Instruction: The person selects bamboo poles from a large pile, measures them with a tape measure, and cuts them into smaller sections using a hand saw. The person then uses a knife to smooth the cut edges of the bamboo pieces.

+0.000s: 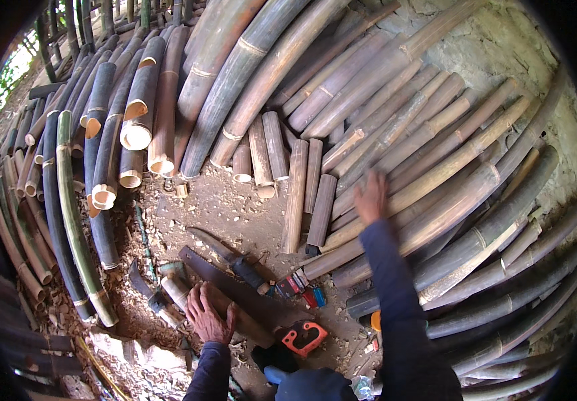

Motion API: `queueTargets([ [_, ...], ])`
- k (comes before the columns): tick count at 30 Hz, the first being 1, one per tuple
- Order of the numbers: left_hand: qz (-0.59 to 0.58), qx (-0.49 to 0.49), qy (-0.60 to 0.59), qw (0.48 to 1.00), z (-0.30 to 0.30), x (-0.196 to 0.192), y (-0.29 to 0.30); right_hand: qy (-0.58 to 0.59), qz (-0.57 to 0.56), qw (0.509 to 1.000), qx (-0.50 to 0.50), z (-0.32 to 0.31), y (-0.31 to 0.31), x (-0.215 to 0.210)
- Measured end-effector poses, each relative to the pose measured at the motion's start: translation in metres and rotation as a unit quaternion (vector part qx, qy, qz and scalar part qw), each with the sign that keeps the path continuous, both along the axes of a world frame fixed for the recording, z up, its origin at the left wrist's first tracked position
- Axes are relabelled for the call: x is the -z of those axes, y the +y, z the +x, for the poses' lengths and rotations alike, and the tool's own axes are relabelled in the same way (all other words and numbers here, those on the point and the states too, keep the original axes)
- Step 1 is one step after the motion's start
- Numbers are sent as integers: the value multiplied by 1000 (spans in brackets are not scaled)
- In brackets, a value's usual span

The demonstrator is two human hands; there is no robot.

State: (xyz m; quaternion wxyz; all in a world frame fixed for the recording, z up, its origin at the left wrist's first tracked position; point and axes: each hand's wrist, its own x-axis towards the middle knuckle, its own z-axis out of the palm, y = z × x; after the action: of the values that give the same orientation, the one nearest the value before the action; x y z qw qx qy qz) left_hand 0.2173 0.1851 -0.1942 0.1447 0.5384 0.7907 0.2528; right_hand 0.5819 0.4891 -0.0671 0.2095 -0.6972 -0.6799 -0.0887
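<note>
My left hand (210, 315) lies with fingers outstretched on a short bamboo piece (243, 319) at the lower middle. My right hand (371, 198) is over the bamboo poles (429, 190) stacked at the right; motion blur hides how its fingers are set and whether it grips a pole. Beside the short piece lies a handsaw with an orange handle (304, 338). Beyond it are a knife with a dark wrapped handle (248, 271) and, to the left, a curved blade with a bamboo-coloured handle (161, 309).
Long bamboo poles (235, 73) lean at the back, and cut hollow ones (135, 134) stand at the left. Several short bamboo lengths (295, 194) stand in the middle. Wood chips (168, 234) litter the ground. A rough stone wall (502, 53) rises at the right.
</note>
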Motion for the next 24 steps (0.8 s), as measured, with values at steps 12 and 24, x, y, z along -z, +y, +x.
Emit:
queueTargets([
  [12, -36, 1, 19, 999, 8, -3, 7, -463, -139, 875, 0, 36, 122, -52],
  [24, -30, -3, 8, 1000, 9, -2, 9, -463, -161, 870, 54, 36, 121, -63],
])
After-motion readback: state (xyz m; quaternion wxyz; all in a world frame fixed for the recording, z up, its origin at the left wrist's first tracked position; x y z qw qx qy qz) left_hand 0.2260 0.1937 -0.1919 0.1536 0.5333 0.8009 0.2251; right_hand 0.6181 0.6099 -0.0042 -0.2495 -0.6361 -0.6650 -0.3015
